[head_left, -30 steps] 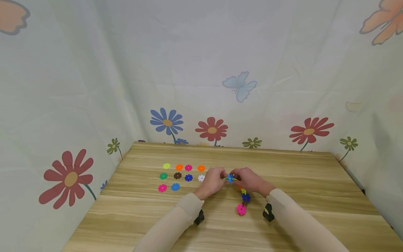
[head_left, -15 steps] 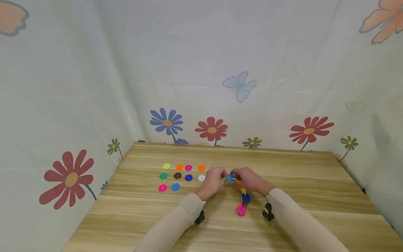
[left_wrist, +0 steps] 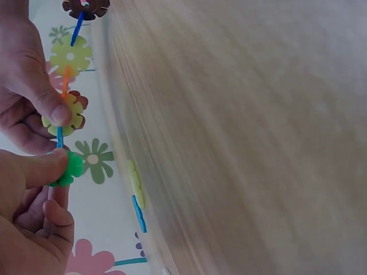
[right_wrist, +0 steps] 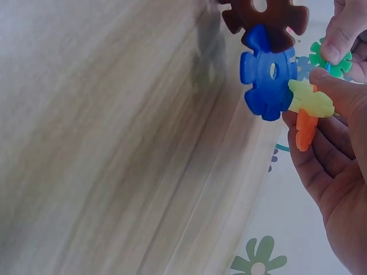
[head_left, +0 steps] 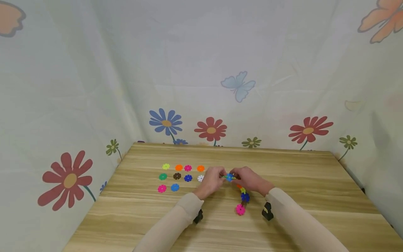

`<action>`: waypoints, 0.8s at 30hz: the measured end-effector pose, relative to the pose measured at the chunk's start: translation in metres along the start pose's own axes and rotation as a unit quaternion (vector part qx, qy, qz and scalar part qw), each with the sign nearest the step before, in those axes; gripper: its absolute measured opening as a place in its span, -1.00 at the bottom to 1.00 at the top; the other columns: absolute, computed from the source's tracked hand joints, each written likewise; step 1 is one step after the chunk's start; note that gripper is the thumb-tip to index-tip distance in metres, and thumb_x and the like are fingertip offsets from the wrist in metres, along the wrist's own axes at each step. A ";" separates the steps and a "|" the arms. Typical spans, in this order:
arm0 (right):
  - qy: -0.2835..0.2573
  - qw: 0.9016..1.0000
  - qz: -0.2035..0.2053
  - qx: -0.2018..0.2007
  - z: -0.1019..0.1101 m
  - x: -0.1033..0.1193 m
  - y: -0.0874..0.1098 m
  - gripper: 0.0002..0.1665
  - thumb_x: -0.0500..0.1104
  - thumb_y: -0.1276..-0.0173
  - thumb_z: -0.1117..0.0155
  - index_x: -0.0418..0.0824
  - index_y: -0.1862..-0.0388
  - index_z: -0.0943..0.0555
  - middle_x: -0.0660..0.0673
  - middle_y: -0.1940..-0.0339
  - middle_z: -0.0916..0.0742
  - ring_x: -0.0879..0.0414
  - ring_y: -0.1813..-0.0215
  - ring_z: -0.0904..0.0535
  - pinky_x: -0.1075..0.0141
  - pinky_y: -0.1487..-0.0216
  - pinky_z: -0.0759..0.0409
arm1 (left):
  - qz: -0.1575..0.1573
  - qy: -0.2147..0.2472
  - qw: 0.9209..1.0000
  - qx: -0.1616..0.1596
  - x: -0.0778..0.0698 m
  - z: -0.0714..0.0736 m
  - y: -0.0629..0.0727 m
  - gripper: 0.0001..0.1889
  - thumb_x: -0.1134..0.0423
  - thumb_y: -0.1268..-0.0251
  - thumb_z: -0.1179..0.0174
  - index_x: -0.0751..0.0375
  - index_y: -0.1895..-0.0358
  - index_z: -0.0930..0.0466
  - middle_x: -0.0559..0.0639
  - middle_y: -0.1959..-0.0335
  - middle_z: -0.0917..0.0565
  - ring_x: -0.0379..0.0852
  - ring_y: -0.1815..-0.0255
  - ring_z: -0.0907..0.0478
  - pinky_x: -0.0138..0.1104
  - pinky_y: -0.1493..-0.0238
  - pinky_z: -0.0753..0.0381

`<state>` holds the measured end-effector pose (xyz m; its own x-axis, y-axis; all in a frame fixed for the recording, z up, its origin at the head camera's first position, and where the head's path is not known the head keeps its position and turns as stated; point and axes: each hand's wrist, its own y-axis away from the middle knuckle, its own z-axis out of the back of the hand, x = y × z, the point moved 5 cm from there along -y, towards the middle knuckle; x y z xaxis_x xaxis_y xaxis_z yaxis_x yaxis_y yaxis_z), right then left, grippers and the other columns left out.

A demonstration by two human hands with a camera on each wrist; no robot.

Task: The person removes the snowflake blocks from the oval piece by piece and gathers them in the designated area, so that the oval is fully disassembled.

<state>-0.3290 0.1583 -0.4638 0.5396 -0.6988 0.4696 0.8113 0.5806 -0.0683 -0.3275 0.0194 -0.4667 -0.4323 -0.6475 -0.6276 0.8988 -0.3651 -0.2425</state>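
Note:
My left hand (head_left: 214, 180) pinches a green snowflake disc (left_wrist: 73, 166) between thumb and fingers. A light blue disc (head_left: 229, 177) links it to a chain of notched plastic discs. My right hand (head_left: 250, 179) grips a yellow disc (left_wrist: 71, 113) of that chain. From there the chain hangs down through an orange disc (right_wrist: 307, 129), another yellow disc (right_wrist: 310, 100), a dark blue disc (right_wrist: 268, 83) and a brown disc (right_wrist: 275, 23), to a pink disc (head_left: 240, 209) at its low end. The fingers partly cover the green and the upper yellow discs.
Left of my hands, loose discs lie in rows on the wooden table (head_left: 141, 217): among them a green disc (head_left: 162, 176), a brown disc (head_left: 177, 176) and a light blue disc (head_left: 175, 187). My left hand partly covers a white disc (head_left: 200, 178). A flowered curtain (head_left: 195, 52) stands behind.
Both hands stay nearly in place, still gripping the chain and the green disc. The whole view has shifted very slightly; the loose discs lie as before.

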 end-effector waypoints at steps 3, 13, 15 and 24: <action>-0.001 1.000 -0.007 0.002 0.000 -0.001 0.000 -0.71 -0.21 -0.30 -0.30 -0.28 0.04 -0.58 0.01 0.36 -0.68 0.26 0.37 -0.54 0.35 0.31 -0.54 | -0.006 0.002 1.000 -0.003 0.000 -0.001 0.000 -0.89 0.43 -0.11 -0.33 0.17 0.44 -0.60 -0.06 0.44 -0.65 -0.31 0.46 -0.49 -0.50 0.43 -0.49; -0.004 1.000 -0.011 0.000 -0.001 0.000 0.000 -0.71 -0.21 -0.28 -0.31 -0.28 0.04 -0.58 0.04 0.38 -0.66 0.25 0.38 -0.53 0.34 0.30 -0.54 | -0.008 -0.030 0.999 -0.011 -0.003 0.001 0.002 -0.88 0.47 -0.09 -0.31 0.17 0.43 -0.61 -0.04 0.45 -0.65 -0.28 0.48 -0.47 -0.47 0.42 -0.49; -0.007 1.000 -0.011 0.001 -0.002 0.001 -0.001 -0.72 -0.21 -0.28 -0.31 -0.28 0.05 -0.58 0.04 0.38 -0.66 0.25 0.37 -0.53 0.34 0.29 -0.55 | -0.010 -0.027 1.000 -0.011 -0.003 0.002 0.002 -0.88 0.47 -0.09 -0.31 0.17 0.44 -0.61 -0.04 0.45 -0.65 -0.28 0.48 -0.46 -0.47 0.43 -0.48; -0.012 1.000 -0.006 -0.005 -0.003 -0.001 -0.002 -0.73 -0.22 -0.28 -0.31 -0.29 0.06 -0.59 0.01 0.38 -0.68 0.24 0.38 -0.54 0.35 0.33 -0.54 | -0.031 -0.024 0.999 -0.002 0.001 0.002 0.001 -0.88 0.44 -0.13 -0.31 0.14 0.41 -0.59 -0.08 0.44 -0.64 -0.28 0.47 -0.48 -0.47 0.42 -0.50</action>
<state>-0.3305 0.1567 -0.4671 0.5251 -0.6949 0.4912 0.8197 0.5682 -0.0725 -0.3270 0.0169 -0.4663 -0.4895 -0.6560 -0.5746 0.8708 -0.4022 -0.2827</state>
